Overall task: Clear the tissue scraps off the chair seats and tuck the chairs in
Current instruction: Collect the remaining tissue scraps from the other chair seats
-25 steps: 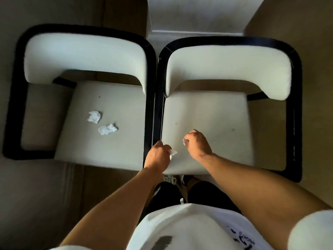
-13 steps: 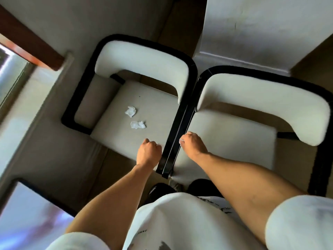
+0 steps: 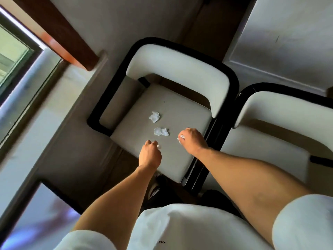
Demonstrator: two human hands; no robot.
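Two white chairs with black frames stand side by side. On the left chair's seat [image 3: 183, 112] lie two crumpled tissue scraps, one farther back [image 3: 154, 116] and one nearer [image 3: 161, 131]. My left hand [image 3: 150, 154] hovers over the seat's front part, fingers curled round a small tissue scrap that peeks out at the knuckles. My right hand [image 3: 192, 139] is just right of the nearer scrap and pinches a white tissue scrap [image 3: 181, 139]. The right chair's seat [image 3: 261, 150] shows no scraps.
A white table [image 3: 288, 33] stands beyond the chairs at the upper right. At the left are a window [image 3: 12, 56] and a brown wooden beam [image 3: 59, 33]. My shoe [image 3: 155, 190] shows below the left seat's front edge.
Both hands moved from the right chair's front edge over to the left chair's seat, still holding scraps. My view swung left, bringing the window in.
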